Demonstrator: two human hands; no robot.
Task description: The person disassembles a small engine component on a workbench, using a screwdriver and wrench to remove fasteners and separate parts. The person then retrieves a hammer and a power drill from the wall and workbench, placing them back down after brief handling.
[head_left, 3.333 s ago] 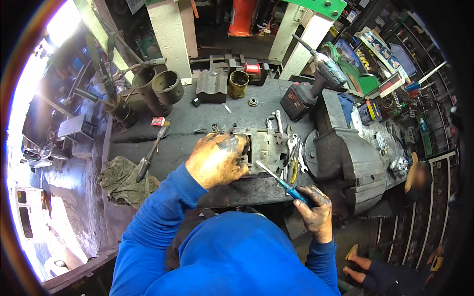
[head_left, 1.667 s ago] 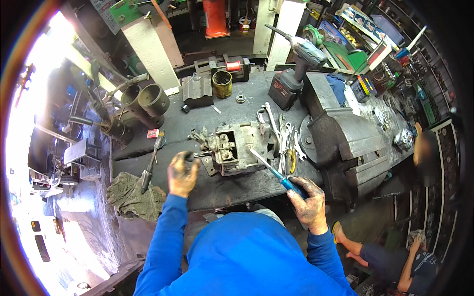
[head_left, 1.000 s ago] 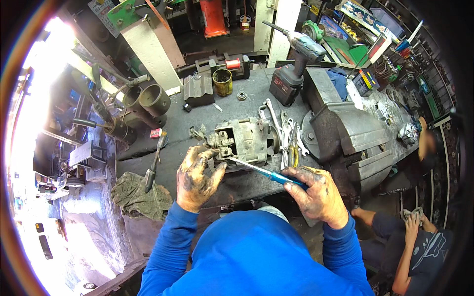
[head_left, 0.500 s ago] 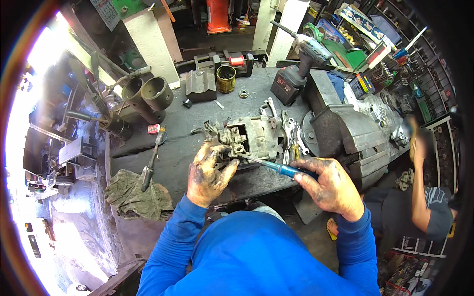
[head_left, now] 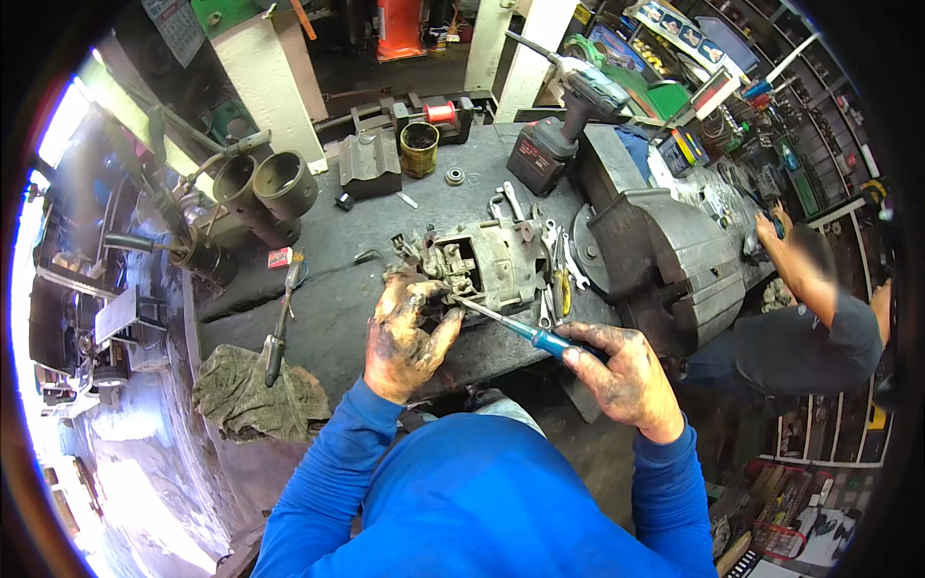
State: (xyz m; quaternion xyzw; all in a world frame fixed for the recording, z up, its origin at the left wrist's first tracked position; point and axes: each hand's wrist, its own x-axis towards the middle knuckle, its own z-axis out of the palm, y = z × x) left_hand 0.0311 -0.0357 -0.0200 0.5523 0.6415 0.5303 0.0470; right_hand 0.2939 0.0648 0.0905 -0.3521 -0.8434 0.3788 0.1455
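blue at the handle, a screwdriver is clamped in the grip of the right hand, its shaft slanted up toward the left and its tip brought to the near left side of a grey metal housing. the housing is set on the dark surface. at its left end, the fingers of the left hand are bent and the thumb is held apart; whether anything is pinched cannot be told. wrenches are laid just right of the housing, a crumpled rag is bunched at the front left edge, and a large vise is seen farther right.
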